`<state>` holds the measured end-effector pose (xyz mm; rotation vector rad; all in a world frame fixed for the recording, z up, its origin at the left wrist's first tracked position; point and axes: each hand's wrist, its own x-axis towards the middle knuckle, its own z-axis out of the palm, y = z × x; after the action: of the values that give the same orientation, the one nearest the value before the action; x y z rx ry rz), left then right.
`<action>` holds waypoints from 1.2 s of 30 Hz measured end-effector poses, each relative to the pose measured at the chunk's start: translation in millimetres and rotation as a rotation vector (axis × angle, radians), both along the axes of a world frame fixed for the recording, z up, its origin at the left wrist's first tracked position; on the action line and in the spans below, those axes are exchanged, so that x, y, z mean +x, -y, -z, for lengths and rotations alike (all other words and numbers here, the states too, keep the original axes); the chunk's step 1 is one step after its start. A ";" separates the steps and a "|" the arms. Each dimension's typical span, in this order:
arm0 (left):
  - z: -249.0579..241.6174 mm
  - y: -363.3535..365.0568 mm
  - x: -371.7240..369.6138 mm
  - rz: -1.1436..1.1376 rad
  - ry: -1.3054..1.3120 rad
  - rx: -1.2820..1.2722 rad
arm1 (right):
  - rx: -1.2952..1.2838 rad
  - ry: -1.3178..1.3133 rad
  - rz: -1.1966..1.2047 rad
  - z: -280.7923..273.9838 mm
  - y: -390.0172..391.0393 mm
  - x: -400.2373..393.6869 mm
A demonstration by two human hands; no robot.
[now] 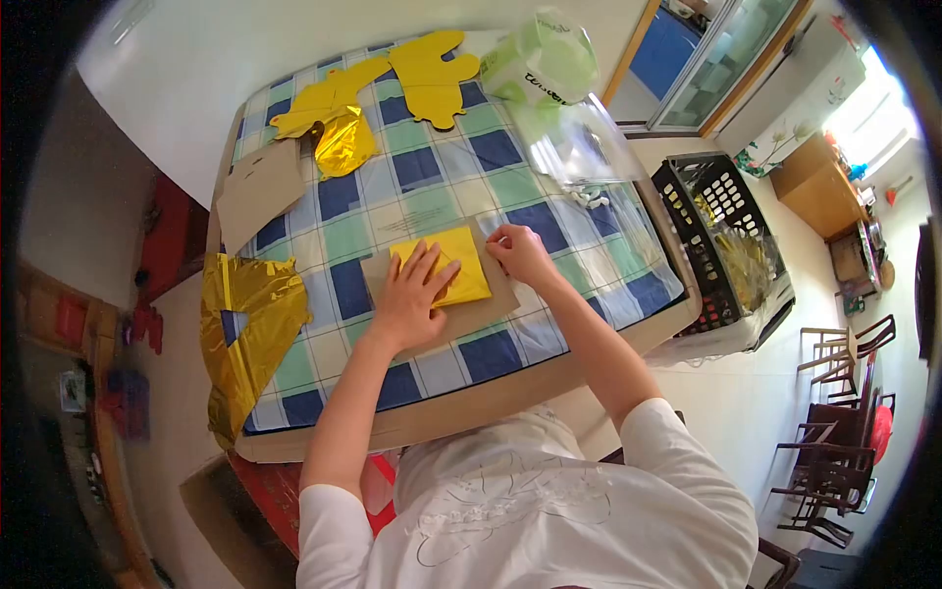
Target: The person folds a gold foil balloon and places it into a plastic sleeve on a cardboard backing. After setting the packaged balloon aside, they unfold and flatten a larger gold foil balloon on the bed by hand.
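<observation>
A folded yellow foil piece (469,257) lies on a brown cardboard sheet (498,294) near the middle of the table. My left hand (414,299) rests flat on the foil, fingers spread, covering its left part. At the cardboard's right edge, my right hand (520,253) is closed, with thumb and fingertips pinched on that edge. Clear plastic with small print (420,218) shows just beyond the cardboard.
Flat yellow foil shapes (427,79) and a crumpled gold piece (343,142) lie at the far side. Gold foil (250,334) hangs over the left edge. Another cardboard sheet (257,196), a green-white package (542,61) and a black crate (721,236) surround the work area.
</observation>
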<state>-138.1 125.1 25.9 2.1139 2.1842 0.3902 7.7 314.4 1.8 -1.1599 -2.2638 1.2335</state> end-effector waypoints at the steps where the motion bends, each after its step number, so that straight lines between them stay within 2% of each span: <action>1: 3.5 -2.1 -1.3 -0.004 0.027 0.023 | -0.001 0.001 0.004 -0.8 0.9 -0.6; 5: 9.1 -4.3 -1.1 -0.035 0.139 0.033 | 0.036 -0.053 0.036 -12.1 10.2 3.2; 11: 6.8 -20.6 -25.9 -0.085 0.595 -0.088 | 0.040 -0.196 0.038 -6.8 18.0 22.2; 14: 10.3 -23.8 -31.1 -0.071 0.570 -0.136 | 0.008 -0.195 0.027 -19.1 22.2 30.9; 20: 9.8 -22.8 -28.5 -0.059 0.538 -0.129 | 0.386 -0.285 -0.116 -24.8 37.4 47.9; 23: 8.0 -22.4 -27.6 -0.057 0.523 -0.137 | 0.513 -0.251 0.001 -9.9 17.7 56.5; 27: 7.8 -24.3 -25.8 -0.072 0.536 -0.125 | 0.712 -0.096 0.312 -10.0 -39.9 80.9; 30: 3.1 -24.4 -30.6 -0.070 0.580 -0.152 | 0.686 -0.069 0.217 -29.0 -44.2 86.2; 32: -10.9 -24.8 -31.2 -0.082 0.603 -0.219 | 0.573 -0.248 -0.135 -33.3 -3.7 72.5; 34: -11.7 -25.3 -30.9 -0.084 0.602 -0.212 | 0.747 -0.111 -0.589 -32.3 37.9 59.2; 36: -5.5 -27.5 -34.1 -0.086 0.591 -0.191 | 0.698 -0.097 -0.594 -21.3 68.2 36.4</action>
<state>-172.2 152.6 31.4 1.5507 1.8748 0.6789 44.1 246.3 23.0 -0.1781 -2.7039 0.5158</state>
